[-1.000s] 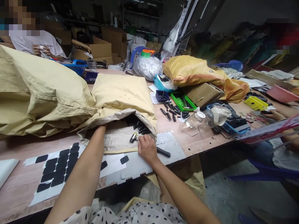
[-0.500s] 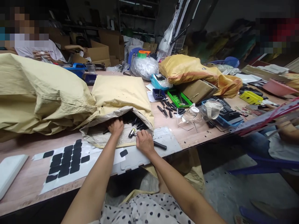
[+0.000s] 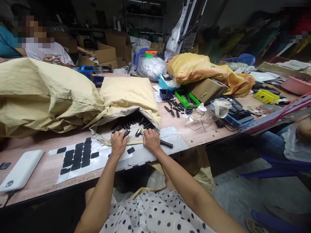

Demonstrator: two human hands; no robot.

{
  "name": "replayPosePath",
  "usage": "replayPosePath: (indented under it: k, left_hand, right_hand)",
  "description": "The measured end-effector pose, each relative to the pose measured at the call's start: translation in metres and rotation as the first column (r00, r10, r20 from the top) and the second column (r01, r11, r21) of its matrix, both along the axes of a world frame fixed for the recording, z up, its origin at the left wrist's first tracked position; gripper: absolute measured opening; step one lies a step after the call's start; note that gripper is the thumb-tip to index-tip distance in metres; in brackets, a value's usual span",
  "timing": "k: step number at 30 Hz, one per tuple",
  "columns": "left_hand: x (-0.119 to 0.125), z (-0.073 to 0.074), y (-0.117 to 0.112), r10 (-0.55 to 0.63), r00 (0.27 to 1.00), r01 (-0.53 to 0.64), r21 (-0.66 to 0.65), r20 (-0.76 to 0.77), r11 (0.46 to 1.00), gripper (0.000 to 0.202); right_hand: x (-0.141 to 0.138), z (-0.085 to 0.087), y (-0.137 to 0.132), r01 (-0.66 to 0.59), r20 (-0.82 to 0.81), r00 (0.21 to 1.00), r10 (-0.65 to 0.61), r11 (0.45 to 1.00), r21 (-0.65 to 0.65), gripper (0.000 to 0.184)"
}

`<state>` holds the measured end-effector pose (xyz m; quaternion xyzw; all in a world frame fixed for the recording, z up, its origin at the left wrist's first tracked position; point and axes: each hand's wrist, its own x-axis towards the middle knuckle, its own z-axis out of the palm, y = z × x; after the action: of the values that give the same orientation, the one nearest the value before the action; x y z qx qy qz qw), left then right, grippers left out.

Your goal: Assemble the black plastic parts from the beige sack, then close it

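Note:
A small black cylindrical piece (image 3: 126, 133) sticks out of my left hand (image 3: 118, 142), whose fingers are closed on it at the mouth of a beige sack (image 3: 130, 92). Inside the sack's opening lie several similar black pieces (image 3: 132, 121). My right hand (image 3: 152, 141) is wrapped round a small hammer (image 3: 166, 143); its metal head with a yellowish face shows left of the fingers and its black handle to the right. Below the sack is a white board (image 3: 143, 158) with a single black rounded square (image 3: 131, 150) on it.
Left lies a white sheet with rows of black rounded squares (image 3: 76, 157), beside a white power bank (image 3: 21, 170). A full beige sack (image 3: 46, 97) bulges behind. To the right are a green tray (image 3: 187, 98), a clear jar (image 3: 197, 113) and loose black parts. Other people sit around the table.
My left hand has come out of the sack toward me, now with a black piece in its fingers. The right hand stays on the hammer. The view has shifted slightly.

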<state>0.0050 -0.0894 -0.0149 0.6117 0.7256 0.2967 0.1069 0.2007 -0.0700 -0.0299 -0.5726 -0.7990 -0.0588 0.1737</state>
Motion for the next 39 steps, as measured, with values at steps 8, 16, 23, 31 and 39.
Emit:
replayPosePath:
  k: [8, 16, 23, 31, 39]
  left_hand:
    - [-0.011, -0.023, -0.019, -0.138, 0.988, 0.132, 0.096, 0.064, 0.987, 0.012]
    - [-0.01, -0.026, -0.012, -0.106, 0.987, 0.096, 0.086, 0.118, 0.992, 0.011]
    - [-0.008, -0.031, -0.01, -0.108, 0.987, 0.095, 0.102, 0.122, 0.99, 0.011]
    - [-0.003, -0.027, -0.011, -0.107, 0.987, 0.1, 0.059, 0.121, 0.993, 0.012]
    - [-0.002, -0.022, -0.01, -0.099, 0.985, 0.098, 0.012, 0.14, 0.995, 0.004]
  right_hand:
    - [0.002, 0.001, 0.002, 0.001, -0.007, 1.0, -0.001, 1.0, -0.028, 0.015]
    - [0.006, 0.015, -0.003, -0.062, -0.141, 0.989, 0.049, 0.994, -0.09, 0.023]
    - [-0.017, 0.029, -0.024, -0.136, -0.285, 0.954, 0.092, 0.981, -0.139, 0.029]
    - [-0.025, 0.028, -0.03, -0.087, -0.194, 0.98, 0.054, 0.982, -0.166, 0.026]
    - [-0.037, 0.021, -0.037, -0.156, -0.117, 0.982, 0.148, 0.986, -0.064, 0.023]
